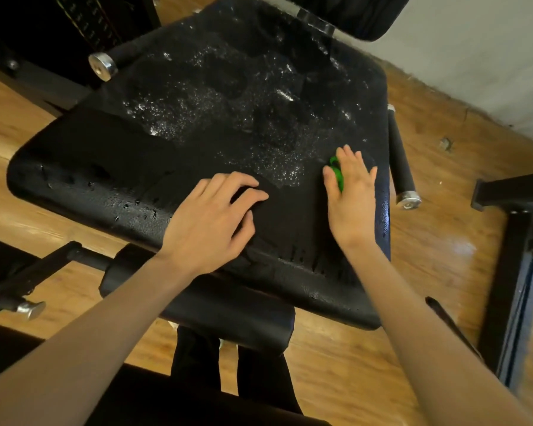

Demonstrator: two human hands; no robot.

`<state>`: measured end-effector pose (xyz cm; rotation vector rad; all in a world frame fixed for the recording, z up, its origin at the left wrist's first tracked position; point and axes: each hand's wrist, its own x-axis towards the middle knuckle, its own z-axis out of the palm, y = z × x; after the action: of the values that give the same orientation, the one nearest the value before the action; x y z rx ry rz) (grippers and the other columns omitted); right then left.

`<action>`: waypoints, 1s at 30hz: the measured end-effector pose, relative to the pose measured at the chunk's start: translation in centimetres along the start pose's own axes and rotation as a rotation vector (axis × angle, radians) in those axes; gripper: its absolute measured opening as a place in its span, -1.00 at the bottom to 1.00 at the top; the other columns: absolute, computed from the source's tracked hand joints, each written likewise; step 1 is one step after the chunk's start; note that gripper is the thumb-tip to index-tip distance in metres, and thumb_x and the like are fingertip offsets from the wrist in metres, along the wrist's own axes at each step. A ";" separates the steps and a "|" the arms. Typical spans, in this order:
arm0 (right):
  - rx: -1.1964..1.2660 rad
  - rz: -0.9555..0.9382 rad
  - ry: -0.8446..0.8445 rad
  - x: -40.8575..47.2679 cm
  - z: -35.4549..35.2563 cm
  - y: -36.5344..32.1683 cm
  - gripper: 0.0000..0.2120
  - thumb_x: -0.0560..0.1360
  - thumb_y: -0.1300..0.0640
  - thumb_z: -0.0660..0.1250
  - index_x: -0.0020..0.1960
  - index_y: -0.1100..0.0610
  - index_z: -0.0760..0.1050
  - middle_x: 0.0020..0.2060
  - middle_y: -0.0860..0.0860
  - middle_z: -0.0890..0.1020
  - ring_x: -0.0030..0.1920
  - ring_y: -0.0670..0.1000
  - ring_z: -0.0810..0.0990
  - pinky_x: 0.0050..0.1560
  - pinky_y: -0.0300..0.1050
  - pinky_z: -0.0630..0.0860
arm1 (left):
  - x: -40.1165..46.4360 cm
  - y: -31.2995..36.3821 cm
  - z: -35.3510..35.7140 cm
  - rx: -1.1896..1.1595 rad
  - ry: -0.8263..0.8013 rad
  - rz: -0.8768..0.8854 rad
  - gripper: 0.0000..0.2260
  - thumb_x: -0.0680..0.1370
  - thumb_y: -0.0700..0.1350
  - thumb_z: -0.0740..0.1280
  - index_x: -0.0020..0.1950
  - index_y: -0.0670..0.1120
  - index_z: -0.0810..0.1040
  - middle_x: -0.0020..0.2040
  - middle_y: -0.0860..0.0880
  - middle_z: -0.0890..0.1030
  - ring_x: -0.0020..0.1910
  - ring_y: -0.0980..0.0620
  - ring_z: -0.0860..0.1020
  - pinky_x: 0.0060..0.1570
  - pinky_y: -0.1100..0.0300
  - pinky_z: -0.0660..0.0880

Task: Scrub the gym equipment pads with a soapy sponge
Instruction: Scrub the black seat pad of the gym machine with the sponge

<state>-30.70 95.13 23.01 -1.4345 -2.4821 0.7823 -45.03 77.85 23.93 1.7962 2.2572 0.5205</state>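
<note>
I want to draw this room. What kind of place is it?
Most likely a gym. A big black padded seat, wet with soap suds, sits on a metal frame with padded roller bars capped in metal, above a wooden floor.

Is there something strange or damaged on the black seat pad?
No damage shows. Soap foam covers only the far part of the seat pad; the near part has just drops. The right hand presses the green sponge flat.

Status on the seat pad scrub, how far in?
Done: suds cover the far half of the seat pad. In hand: the right hand presses the green sponge flat near the right edge; the left hand braces. Left: the near-left area, only droplets there.
</note>
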 end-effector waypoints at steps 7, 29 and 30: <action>-0.065 -0.219 -0.107 -4.8 -0.3 -0.3 -0.54 0.60 0.05 0.17 0.47 0.13 0.31 0.48 -0.01 0.27 0.53 -0.02 0.11 0.53 -0.13 -0.17 | 0.0 0.1 -0.1 -0.011 0.005 -0.010 -0.68 0.57 -0.08 0.17 0.25 -0.10 0.57 0.23 -0.09 0.53 0.15 -0.08 0.47 0.08 0.07 0.37; -0.034 -0.204 -0.111 -2.0 0.7 -2.1 -0.53 0.59 0.07 0.18 0.48 0.13 0.29 0.49 0.01 0.29 0.54 -0.03 0.08 0.52 -0.16 -0.20 | 0.0 -0.3 0.2 -0.035 0.004 -0.013 -0.68 0.55 -0.07 0.20 0.24 -0.08 0.58 0.23 -0.07 0.54 0.13 -0.07 0.49 0.05 0.08 0.41; -0.038 -0.153 -0.077 0.3 1.3 -2.2 -0.54 0.61 0.10 0.19 0.49 0.15 0.28 0.49 0.04 0.29 0.54 0.00 0.08 0.53 -0.12 -0.20 | 0.0 -0.3 0.2 -0.038 0.004 -0.014 -0.68 0.55 -0.07 0.20 0.24 -0.08 0.59 0.23 -0.07 0.55 0.13 -0.06 0.49 0.06 0.08 0.40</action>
<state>-33.01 94.03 22.99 -1.2303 -2.6401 0.7776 -45.20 77.84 23.67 1.7616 2.2450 0.5608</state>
